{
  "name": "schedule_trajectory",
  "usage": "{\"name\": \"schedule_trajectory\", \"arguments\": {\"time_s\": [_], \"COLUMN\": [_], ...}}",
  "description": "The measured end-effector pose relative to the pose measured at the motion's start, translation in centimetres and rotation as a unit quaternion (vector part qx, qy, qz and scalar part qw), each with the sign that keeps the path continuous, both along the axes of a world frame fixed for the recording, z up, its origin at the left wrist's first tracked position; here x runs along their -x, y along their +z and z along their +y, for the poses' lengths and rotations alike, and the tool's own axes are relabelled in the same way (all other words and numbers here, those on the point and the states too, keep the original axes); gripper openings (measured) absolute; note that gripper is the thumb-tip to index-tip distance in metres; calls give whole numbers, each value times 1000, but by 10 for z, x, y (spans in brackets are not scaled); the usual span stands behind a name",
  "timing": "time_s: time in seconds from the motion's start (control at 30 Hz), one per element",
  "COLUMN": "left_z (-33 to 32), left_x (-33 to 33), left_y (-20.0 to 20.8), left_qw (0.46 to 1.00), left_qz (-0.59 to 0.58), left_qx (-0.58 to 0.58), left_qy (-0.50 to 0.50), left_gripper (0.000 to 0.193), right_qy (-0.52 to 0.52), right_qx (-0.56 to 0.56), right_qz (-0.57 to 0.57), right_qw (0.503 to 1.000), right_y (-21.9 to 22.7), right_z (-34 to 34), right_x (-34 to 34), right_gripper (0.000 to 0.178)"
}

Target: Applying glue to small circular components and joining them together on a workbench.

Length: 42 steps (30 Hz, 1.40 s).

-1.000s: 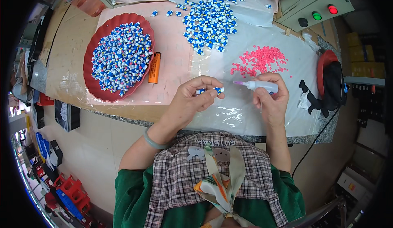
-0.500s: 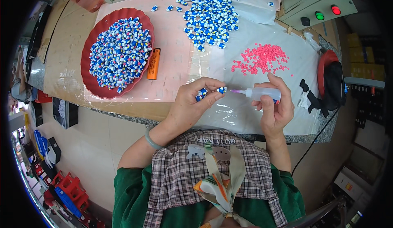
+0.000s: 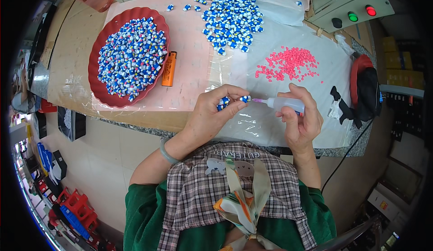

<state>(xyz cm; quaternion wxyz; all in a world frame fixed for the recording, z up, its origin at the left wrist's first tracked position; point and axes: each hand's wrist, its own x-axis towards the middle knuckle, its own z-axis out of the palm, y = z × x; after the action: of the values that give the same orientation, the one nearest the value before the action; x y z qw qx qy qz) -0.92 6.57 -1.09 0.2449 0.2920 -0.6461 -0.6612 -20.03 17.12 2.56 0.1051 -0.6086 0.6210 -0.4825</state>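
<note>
My left hand [image 3: 212,113] pinches small blue and white pieces [image 3: 224,101] at the fingertips, with one at the tip of thumb and forefinger. My right hand [image 3: 300,120] grips a small clear squeeze bottle [image 3: 283,104] lying sideways. Its pink nozzle points left and meets the piece held by my left hand. Both hands hover over clear plastic sheeting at the table's near edge. A loose heap of small pink bits [image 3: 288,63] lies just beyond my right hand.
A red tray [image 3: 100,93] heaped with blue and white pieces sits at the left, an orange lighter [image 3: 169,69] beside it. More such pieces [image 3: 234,16] spread at the back. A control box with green and red buttons [image 3: 356,10] stands back right, and black clips [image 3: 343,109] lie at right.
Both hands drew slightly nearer the table edge. The bottle's nozzle closed in on the piece in my left fingertips and now touches it.
</note>
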Motion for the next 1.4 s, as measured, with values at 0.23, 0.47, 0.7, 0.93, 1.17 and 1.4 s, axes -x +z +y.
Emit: {"name": "schedule_trajectory", "arguments": {"time_s": [0.23,0.47,0.7,0.93,1.17,1.4], "left_z": [0,1,-1,-2,-2,-1], "left_x": [0,0,1,-3,-4,-5], "left_y": [-2,1,-3,-3,-3,-3], "left_qw": [1000,999,999,999,999,999], "left_qz": [-5,-17,-4,-16,-15,-21], "left_qx": [7,38,48,-31,-40,-33], "left_qy": [-2,4,12,36,33,31], "left_gripper": [20,18,18,17,17,18], "right_qy": [1,24,21,-23,-56,-98], "right_qx": [10,31,44,-19,-172,-142], "right_qz": [18,104,69,-422,-421,121], "right_qw": [1000,994,996,906,889,977], "right_y": [4,7,-2,-22,-42,-42], "right_z": [-3,-2,0,-4,-10,-32], "right_x": [-4,-6,3,31,37,26], "right_gripper": [42,39,33,30,29,14]}}
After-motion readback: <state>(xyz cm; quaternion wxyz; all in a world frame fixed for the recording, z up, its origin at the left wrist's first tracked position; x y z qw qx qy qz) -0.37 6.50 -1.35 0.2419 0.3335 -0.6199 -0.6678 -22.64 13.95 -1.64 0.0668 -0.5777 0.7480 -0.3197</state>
